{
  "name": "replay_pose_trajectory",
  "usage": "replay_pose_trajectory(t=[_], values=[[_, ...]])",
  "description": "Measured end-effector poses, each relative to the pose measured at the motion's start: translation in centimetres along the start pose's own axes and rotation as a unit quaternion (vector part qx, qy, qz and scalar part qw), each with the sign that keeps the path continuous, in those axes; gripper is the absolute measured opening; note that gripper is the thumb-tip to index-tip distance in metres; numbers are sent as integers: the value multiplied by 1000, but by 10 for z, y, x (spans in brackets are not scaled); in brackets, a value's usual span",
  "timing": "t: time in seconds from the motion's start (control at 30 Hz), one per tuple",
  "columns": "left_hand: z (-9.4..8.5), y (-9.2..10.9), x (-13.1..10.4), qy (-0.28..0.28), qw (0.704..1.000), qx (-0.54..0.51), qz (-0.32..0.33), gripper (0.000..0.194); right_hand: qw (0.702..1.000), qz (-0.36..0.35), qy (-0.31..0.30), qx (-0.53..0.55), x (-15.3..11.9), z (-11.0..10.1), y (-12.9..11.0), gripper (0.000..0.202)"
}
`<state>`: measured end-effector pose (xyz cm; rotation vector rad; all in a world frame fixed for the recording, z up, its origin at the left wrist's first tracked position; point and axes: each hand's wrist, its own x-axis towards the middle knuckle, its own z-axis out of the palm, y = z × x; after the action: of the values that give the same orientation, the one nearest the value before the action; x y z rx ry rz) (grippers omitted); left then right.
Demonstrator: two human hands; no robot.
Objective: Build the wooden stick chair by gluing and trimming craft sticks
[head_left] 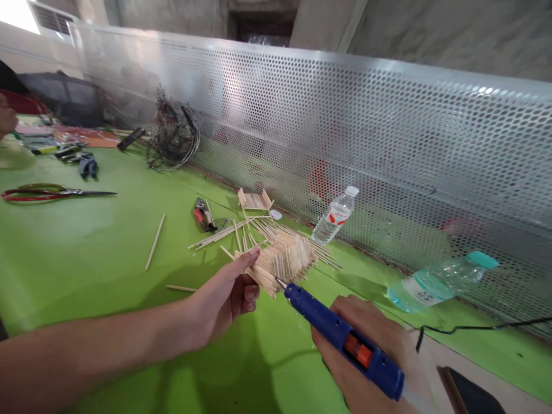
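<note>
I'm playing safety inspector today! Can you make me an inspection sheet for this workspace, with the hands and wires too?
Surface: smooth bright-green tabletop.
Job's things: stepped structure of pale wooden sticks; blue tube-shaped tool with a metal tip, tip at the structure, contact unclear.
Clutter: loose pale wooden sticks, red-and-black metal pliers, clear plastic bottle with white cap, clear plastic bottle with green cap.
Hands: left hand grips the structure; right hand holds the tool.
Cables: thin black cable at right; far end out of view.
Surroundings: silvery perforated metal panel behind.

Scissors (71, 192) and a wire bundle (171, 135) lie left of a white-capped bottle (334, 217).
</note>
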<state>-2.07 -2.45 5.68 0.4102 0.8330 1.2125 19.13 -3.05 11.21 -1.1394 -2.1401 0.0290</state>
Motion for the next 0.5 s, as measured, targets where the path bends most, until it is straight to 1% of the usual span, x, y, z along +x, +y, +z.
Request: replay_pose_trajectory(t=[0.1, 0.17, 0.3, 0.33, 0.4, 0.5], values=[[2, 5, -2, 2, 1000, -9, 6, 35, 1000, 0, -8, 6, 3, -1, 0, 17], [1, 6, -2, 1, 1000, -13, 12, 34, 1000, 9, -6, 28, 5, -1, -1, 18], [-6, 4, 2, -8, 999, -20, 24, 36, 994, 45, 51, 90, 9, -2, -5, 19], [-8, 2, 4, -14, 999, -23, 25, 37, 992, 51, 50, 104, 10, -2, -6, 18], [-11, -1, 7, -29, 999, -32, 28, 36, 990, 60, 26, 122, 11, -2, -7, 16], [-13, -3, 7, -41, 998, -34, 28, 35, 992, 51, -15, 116, 12, -3, -6, 14]])
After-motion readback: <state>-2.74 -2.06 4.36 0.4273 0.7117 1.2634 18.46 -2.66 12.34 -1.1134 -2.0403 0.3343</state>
